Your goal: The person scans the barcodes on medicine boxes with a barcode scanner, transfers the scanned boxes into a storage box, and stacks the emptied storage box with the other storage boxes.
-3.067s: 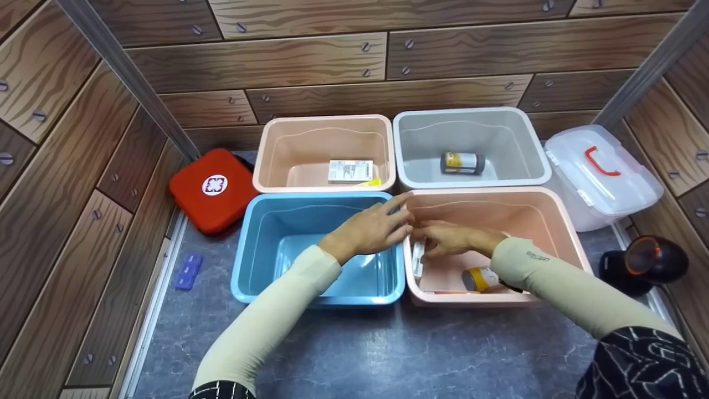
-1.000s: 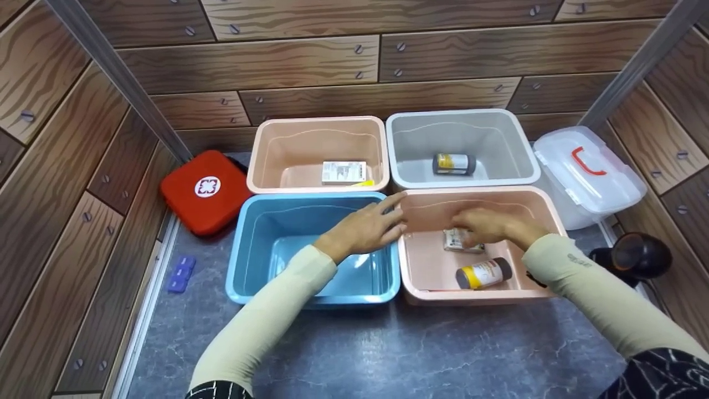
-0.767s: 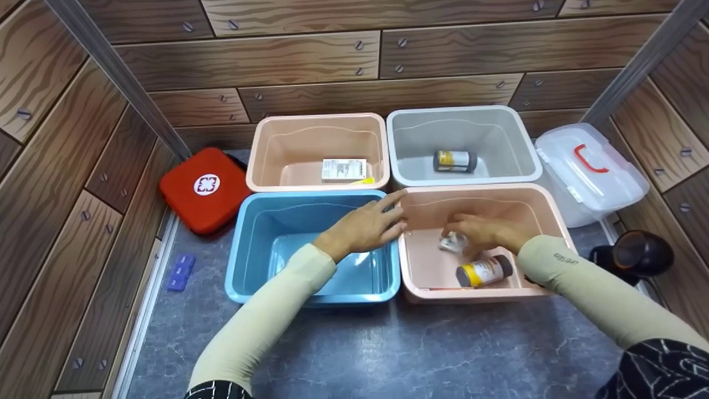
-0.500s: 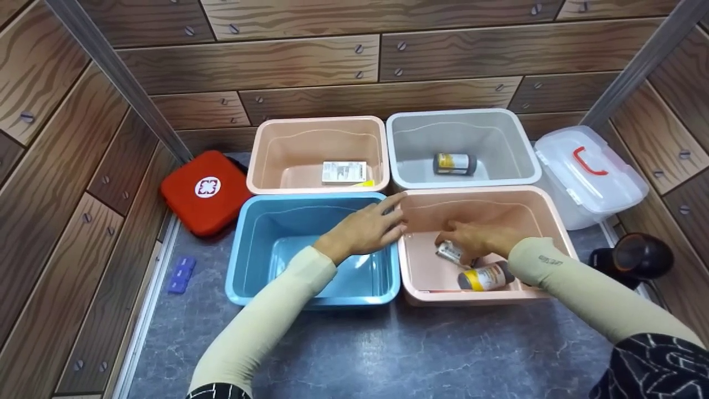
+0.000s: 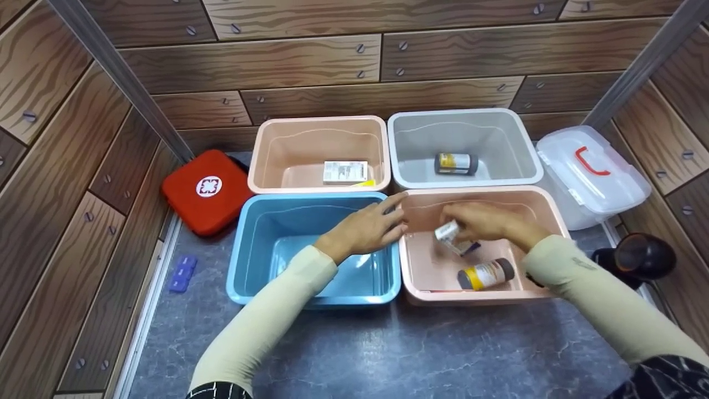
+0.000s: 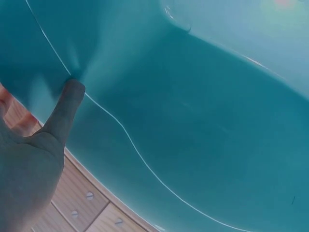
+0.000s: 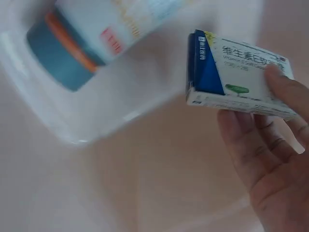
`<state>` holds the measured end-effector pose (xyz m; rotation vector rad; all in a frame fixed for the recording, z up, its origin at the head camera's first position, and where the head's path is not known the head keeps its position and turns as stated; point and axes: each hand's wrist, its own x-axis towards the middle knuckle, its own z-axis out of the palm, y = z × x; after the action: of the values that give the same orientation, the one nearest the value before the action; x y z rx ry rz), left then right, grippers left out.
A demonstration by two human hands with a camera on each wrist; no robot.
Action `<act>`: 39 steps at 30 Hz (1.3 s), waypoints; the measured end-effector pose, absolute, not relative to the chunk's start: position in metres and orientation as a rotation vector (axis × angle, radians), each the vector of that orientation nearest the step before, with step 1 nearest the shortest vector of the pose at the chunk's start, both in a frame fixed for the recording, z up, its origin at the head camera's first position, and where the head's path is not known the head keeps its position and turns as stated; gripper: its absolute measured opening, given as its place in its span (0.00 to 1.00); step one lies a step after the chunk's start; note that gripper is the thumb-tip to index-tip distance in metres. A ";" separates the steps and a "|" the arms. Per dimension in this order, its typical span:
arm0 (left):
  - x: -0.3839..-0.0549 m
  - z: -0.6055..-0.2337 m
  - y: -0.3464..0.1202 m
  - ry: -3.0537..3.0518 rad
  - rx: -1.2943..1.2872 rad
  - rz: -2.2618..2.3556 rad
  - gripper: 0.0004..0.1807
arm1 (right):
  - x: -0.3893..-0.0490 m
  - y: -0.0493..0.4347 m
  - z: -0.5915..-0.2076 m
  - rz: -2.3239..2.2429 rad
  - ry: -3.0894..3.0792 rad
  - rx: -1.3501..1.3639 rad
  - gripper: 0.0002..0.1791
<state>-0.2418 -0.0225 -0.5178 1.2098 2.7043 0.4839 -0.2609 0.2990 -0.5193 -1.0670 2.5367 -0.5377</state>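
Note:
In the head view my right hand (image 5: 479, 221) is inside the front right pink tub (image 5: 555, 235), pinching a small white-and-blue medicine box (image 5: 447, 230). The right wrist view shows this vitamin E softgel box (image 7: 241, 72) tilted between thumb and fingers. Beside it in the tub lies a bottle (image 5: 486, 274) with a dark cap and a yellow-and-white label. My left hand (image 5: 363, 230) holds the rim of the blue tub (image 5: 238, 277) where it meets the pink one. Its thumb (image 6: 67, 104) presses the blue inner wall, while its fingers reach over the rim.
Behind, another pink tub (image 5: 260, 155) holds a white box (image 5: 345, 172), and a grey tub (image 5: 534, 160) holds a similar bottle (image 5: 456, 163). Around stand a red first-aid case (image 5: 207, 191), a purple pill organizer (image 5: 183, 273), a clear lidded box (image 5: 592, 172) and a black rounded object (image 5: 637, 257).
The right hand has moved from the pink tub's left wall to its middle, turning and tilting the medicine box within its fingers. The left hand stays at the rim.

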 end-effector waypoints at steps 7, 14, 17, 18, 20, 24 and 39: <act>-0.242 -0.517 -0.022 2.708 1.202 0.481 0.24 | -0.241 0.311 -0.468 -0.887 2.595 -0.951 0.18; -0.241 -0.518 -0.021 2.711 1.199 0.469 0.24 | -0.216 0.335 -0.449 -1.088 2.734 -0.931 0.20; -0.241 -0.518 -0.020 2.701 1.201 0.471 0.24 | -0.206 0.352 -0.448 -1.249 2.790 -0.847 0.21; -0.240 -0.518 -0.020 2.698 1.202 0.476 0.24 | -0.203 0.358 -0.448 -1.317 2.804 -0.795 0.21; -0.240 -0.518 -0.020 2.692 1.202 0.479 0.24 | -0.196 0.374 -0.449 -1.449 2.854 -0.660 0.23; -0.240 -0.518 -0.019 2.686 1.193 0.488 0.24 | -0.183 0.407 -0.455 -1.903 2.802 -0.356 0.25; -0.239 -0.517 -0.022 2.681 1.208 0.516 0.24 | -0.137 0.474 -0.535 -3.031 1.677 0.699 0.21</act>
<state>-0.2392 -0.0219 -0.5170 1.2078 2.6811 0.5162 -0.1370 0.4740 -0.5349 0.6991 1.6774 -3.0309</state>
